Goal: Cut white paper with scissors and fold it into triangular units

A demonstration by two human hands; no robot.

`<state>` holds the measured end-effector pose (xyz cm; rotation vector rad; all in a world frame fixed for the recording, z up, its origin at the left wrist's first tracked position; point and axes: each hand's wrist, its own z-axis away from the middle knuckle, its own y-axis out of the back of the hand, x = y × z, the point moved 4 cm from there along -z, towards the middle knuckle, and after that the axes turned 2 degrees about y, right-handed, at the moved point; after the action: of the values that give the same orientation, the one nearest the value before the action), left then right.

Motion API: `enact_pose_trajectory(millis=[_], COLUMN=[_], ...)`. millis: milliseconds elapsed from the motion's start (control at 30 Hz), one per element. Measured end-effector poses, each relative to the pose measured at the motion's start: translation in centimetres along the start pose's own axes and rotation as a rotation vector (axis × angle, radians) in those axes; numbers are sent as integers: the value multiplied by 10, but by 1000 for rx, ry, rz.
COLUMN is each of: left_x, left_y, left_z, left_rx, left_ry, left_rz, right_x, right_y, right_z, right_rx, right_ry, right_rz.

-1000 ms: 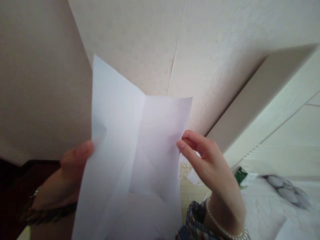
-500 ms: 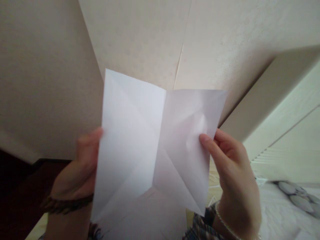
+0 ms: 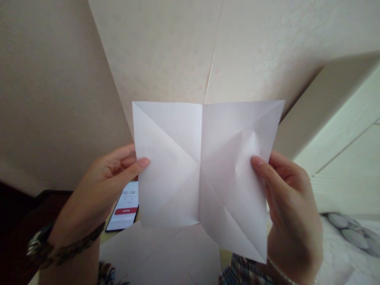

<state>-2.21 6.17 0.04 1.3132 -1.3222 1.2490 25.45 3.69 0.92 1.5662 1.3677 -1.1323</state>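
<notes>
I hold a white square sheet of paper [image 3: 190, 158] up in front of me, spread open, with a vertical crease down the middle and diagonal creases across it. My left hand [image 3: 109, 178] pinches its left edge between thumb and fingers. My right hand [image 3: 287, 198] pinches its right edge, thumb on the front face. The right half bulges a little near my thumb.
Below the sheet lies a phone [image 3: 124, 208] with a lit screen showing a timer, and another white sheet [image 3: 166, 253] beneath it. A beige wall corner [image 3: 208, 59] stands behind. A white door [image 3: 350, 150] and patterned bedding [image 3: 347, 233] are at right.
The sheet has been opened out flatter and turned to face me squarely. My left hand shifted from behind the paper to a pinch on its left edge. The phone has come into view.
</notes>
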Motion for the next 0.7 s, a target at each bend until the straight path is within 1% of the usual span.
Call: enact_pose_trajectory(millis=[200,367,533,700], left_x=[7,4,2,2], left_y=[9,18,31,33], left_z=[2,5,7,7], left_rx=[32,52,89,83], left_ry=[-57,-57,-81,-80], left_rz=[-2,14,44,60], right_x=[-8,-7,-5,-5], right_y=[1,3,6,4], right_z=[3,1,0,1], right_rx=[49,-45,-64,-72], right_ry=[44,11,19,20], right_rz=[36,8,-37,-79])
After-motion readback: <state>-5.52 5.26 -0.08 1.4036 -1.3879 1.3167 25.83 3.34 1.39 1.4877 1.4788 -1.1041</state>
